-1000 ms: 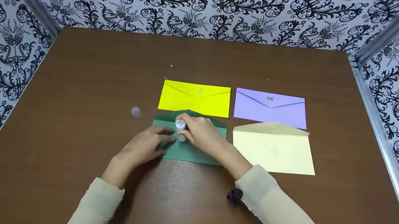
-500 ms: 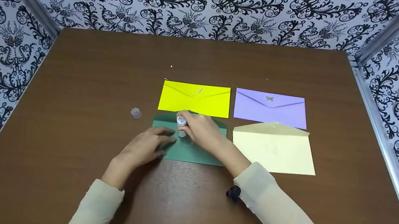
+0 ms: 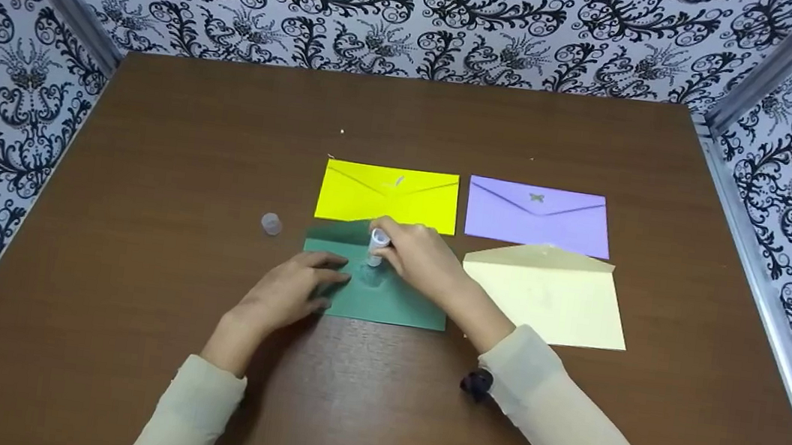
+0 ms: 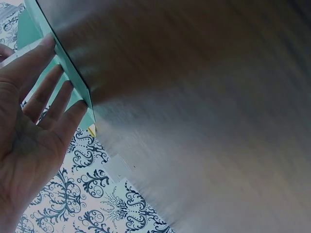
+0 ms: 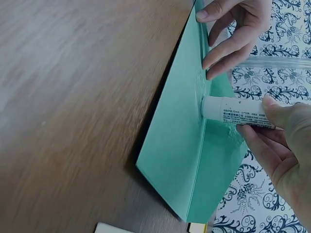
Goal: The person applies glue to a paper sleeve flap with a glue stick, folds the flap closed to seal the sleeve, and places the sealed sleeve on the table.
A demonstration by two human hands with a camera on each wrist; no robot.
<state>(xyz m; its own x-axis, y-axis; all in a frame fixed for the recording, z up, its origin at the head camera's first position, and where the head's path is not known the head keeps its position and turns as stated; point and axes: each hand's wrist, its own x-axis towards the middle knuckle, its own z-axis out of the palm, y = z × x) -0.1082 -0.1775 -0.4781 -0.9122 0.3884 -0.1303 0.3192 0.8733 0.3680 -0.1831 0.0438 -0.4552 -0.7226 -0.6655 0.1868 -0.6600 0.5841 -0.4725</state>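
Observation:
A green envelope (image 3: pixel 394 298) lies on the table with its flap folded out away from the person. My right hand (image 3: pixel 428 264) grips a white glue stick (image 5: pixel 238 110) between thumb and fingers, its tip against the envelope just below the flap crease. Shiny smears of glue show on the green paper in the right wrist view. My left hand (image 3: pixel 286 288) rests with spread fingertips on the left part of the envelope; the fingertips (image 4: pixel 77 109) touch the paper near its edge. The clear glue stick cap (image 3: pixel 271 224) stands on the table left of the envelope.
Beyond the green envelope lies a closed yellow envelope (image 3: pixel 386 206); a closed purple envelope (image 3: pixel 539 225) with a small butterfly is beside it. A cream envelope (image 3: pixel 545 301), flap out, lies right of the green one. Patterned walls (image 3: pixel 421 14) surround the brown table (image 3: pixel 187 136).
My right hand has moved the glue stick slightly right and away from the person across the green envelope, uncovering a wet patch of glue. The left hand stays in place.

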